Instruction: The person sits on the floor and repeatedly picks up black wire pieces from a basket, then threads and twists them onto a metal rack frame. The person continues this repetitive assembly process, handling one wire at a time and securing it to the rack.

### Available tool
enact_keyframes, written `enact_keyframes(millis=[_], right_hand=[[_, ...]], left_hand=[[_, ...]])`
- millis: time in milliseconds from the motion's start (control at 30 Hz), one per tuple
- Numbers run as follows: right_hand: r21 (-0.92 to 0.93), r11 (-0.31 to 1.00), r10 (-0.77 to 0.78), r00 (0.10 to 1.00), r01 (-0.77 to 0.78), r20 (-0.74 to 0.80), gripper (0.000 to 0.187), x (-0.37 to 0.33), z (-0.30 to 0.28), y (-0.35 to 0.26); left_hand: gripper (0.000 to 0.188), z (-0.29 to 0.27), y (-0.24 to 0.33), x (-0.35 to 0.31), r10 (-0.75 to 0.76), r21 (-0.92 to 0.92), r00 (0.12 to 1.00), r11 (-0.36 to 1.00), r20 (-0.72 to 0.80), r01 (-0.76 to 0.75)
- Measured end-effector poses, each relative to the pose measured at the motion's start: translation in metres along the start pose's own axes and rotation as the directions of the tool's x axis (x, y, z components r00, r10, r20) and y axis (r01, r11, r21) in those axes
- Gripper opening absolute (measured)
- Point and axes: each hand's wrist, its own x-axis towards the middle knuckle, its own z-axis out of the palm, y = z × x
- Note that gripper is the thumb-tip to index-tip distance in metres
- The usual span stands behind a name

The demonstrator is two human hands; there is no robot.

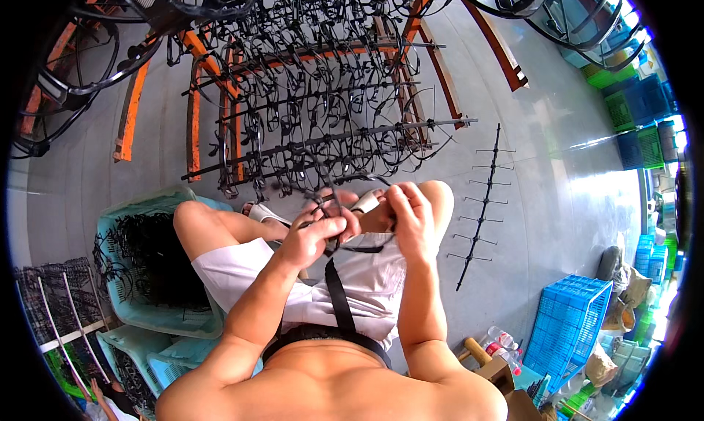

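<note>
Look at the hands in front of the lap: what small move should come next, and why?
Perhaps ease the right hand slightly away from the left hand to spread the black looped strips. Both hands appear to hold them, near each other in front of the white shorts, and the strips seem to cross by the left hand; blur hides exactly how they lie.

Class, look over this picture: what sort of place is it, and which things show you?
Probably a workshop or small factory floor: an orange metal frame stands with rows of black parts hung from rods, a teal crate is heaped with dark pieces, and a blue crate stands at the right.
</note>
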Motion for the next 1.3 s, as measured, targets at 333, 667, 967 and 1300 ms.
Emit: enact_keyframes(millis=[333,667,967,1300], right_hand=[[-0.187,0.898,-0.435,0.862,0.397,-0.261,0.016,0.084,-0.022,0.008],[-0.459,0.879,-0.236,0.954,0.128,-0.185,0.027,0.191,0.003,0.032],[-0.225,0.968,-0.137,0.988,0.116,-0.077,0.026,0.208,0.009,0.03],[-0.241,0.97,-0.023,1.0,0.025,0.011,0.028,0.212,0.008,0.016]], left_hand=[[0.023,0.004,-0.019,0.001,0.443,0.567,0.895,0.75,-0.048,-0.341],[0.033,-0.034,-0.045,0.086,0.68,0.998,0.733,-0.03,-0.017,0.051],[0.017,-0.04,-0.049,0.092,0.701,0.998,0.713,-0.028,-0.018,0.052],[0.017,-0.041,-0.048,0.096,0.729,0.999,0.684,-0.045,0.016,0.025]])
